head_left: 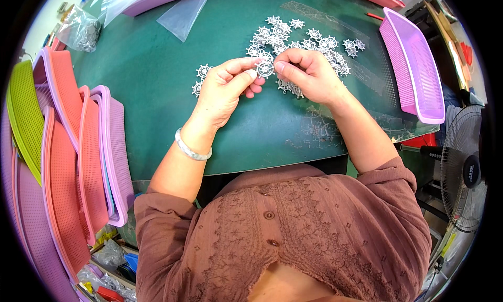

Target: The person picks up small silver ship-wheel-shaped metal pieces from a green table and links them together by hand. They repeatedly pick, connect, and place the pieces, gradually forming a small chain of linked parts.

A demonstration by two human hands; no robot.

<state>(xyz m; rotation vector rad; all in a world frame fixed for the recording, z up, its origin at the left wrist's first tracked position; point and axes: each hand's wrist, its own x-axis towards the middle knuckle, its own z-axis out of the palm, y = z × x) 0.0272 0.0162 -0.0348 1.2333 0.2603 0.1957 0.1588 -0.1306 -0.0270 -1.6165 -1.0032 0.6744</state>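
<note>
Between my fingers is a small silver ship's wheel charm (264, 68), held up just above the green table (157, 129). My left hand (222, 90) pinches its left side with thumb and fingers. At its right edge, my right hand (312, 77) is closed in a pinch, thumb against forefinger. A loose heap of matching silver wheel charms (272, 36) spreads behind and around my right hand, partly hidden by it. Just left of my left hand lie a few more wheel charms (203, 71).
Stacked purple, coral and green perforated baskets (118, 155) crowd the left side. A purple basket (414, 71) stands at the right edge, near a fan (463, 168). Clear plastic bags (183, 14) and a bag of grey parts (86, 32) lie at the back left.
</note>
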